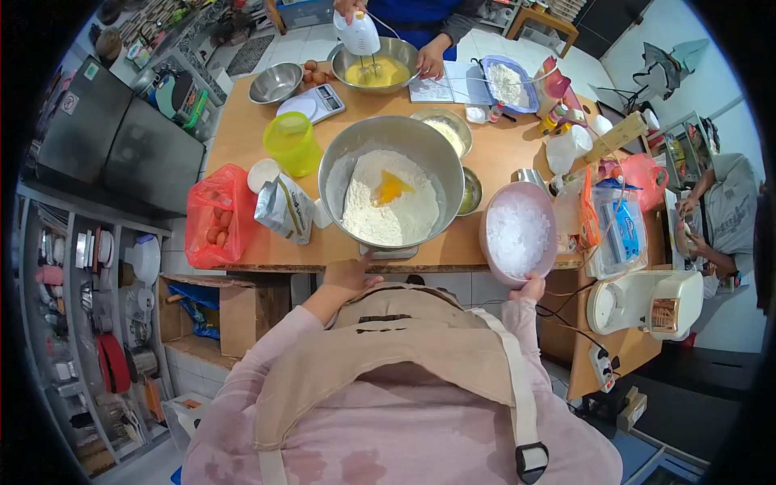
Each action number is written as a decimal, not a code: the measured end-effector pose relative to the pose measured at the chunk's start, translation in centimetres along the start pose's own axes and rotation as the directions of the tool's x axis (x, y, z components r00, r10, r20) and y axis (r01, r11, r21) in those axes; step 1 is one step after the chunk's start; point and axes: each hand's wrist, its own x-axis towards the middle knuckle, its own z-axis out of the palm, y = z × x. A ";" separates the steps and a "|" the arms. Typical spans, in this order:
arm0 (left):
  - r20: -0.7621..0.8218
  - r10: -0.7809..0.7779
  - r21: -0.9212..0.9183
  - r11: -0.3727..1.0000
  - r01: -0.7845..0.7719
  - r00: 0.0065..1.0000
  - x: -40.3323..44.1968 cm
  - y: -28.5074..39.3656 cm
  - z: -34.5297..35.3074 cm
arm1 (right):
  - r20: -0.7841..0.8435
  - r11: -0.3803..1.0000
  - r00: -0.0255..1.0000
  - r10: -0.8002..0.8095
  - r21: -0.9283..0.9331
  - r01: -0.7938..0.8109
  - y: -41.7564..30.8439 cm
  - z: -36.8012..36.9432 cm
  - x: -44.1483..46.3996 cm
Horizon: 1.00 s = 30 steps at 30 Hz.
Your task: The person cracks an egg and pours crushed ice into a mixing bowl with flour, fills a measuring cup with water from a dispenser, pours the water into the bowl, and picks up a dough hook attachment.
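Gripping its six o'clock rim, the right hand point(529, 288) steadies a pink tub point(505, 277) of ice point(519, 230), likely weighty, slick and best held by opposite rims, at the steel bowl's point(388, 133) four o'clock, the left hand point(350, 277) loosely open, seemingly empty, at seven.

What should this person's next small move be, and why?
Probably ease the pink bowl towards the large metal bowl: the right hand already grips its near rim, its icy-looking pieces seem untipped, and the large bowl holds only powder and something yellow, apparently unmixed.
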 end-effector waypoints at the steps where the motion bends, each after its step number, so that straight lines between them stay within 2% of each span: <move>1: -0.051 0.005 0.000 1.000 -0.005 0.999 -0.4 -0.3 0.1 | 0.016 1.000 1.000 -0.014 -0.006 0.014 -0.2 -0.4 0.4; 2: -0.105 0.009 -0.001 1.000 -0.010 0.994 -0.7 -0.6 0.1 | 0.033 0.999 0.999 -0.030 -0.012 0.030 -0.5 -1.5 0.7; 3: -0.038 -0.060 -0.053 0.997 0.058 0.997 -1.3 -0.7 -0.7 | 0.049 0.999 0.998 -0.044 -0.020 0.045 -1.0 -2.7 0.7; 5: 0.103 -0.184 -0.143 0.970 0.197 0.978 -2.6 -0.7 -2.7 | 0.169 0.987 0.982 0.081 0.121 -0.102 -2.4 -5.5 0.8; 8: -0.107 -0.171 -0.267 0.954 0.137 0.979 -4.3 -3.1 0.1 | 0.349 0.989 0.936 -0.044 0.148 -0.009 -8.2 -5.8 -3.8; 9: -0.100 -0.182 -0.302 0.942 0.144 0.978 -4.6 -3.0 -0.1 | 0.332 0.993 0.938 -0.103 0.096 0.075 -11.1 -4.5 -6.2; 10: -0.090 -0.191 -0.337 0.929 0.150 0.978 -5.1 -3.0 -0.5 | 0.531 0.983 0.846 -0.044 0.175 -0.059 -13.5 -2.9 -8.3; 12: -0.115 -0.173 -0.384 0.916 0.117 0.978 -5.4 -3.2 -0.5 | 0.531 0.994 0.841 -0.099 0.009 0.111 -17.4 -2.7 -7.4; 14: -0.185 -0.130 -0.415 0.909 0.043 0.974 -5.4 -3.3 0.3 | 0.657 0.982 0.737 -0.158 0.023 0.189 -20.7 0.8 -9.5; 17: -0.277 -0.022 -0.388 0.917 -0.091 0.961 -5.5 -3.4 0.0 | 0.731 0.954 0.659 -0.177 -0.037 0.298 -24.0 6.9 -12.2; 21: -0.333 -0.061 -0.452 0.886 -0.102 0.941 -6.4 -3.7 0.4 | 0.824 0.914 0.523 -0.217 -0.017 0.405 -24.1 13.6 -14.2; 24: -0.391 -0.116 -0.489 0.866 -0.100 0.913 -8.4 -4.0 1.1 | 0.889 0.916 0.427 -0.166 -0.021 0.400 -21.9 18.1 -12.4; 30: -0.457 -0.312 -0.601 0.799 -0.030 0.833 -13.3 -5.2 3.9 | 0.911 0.857 0.355 -0.211 -0.002 0.515 -18.2 22.4 -13.8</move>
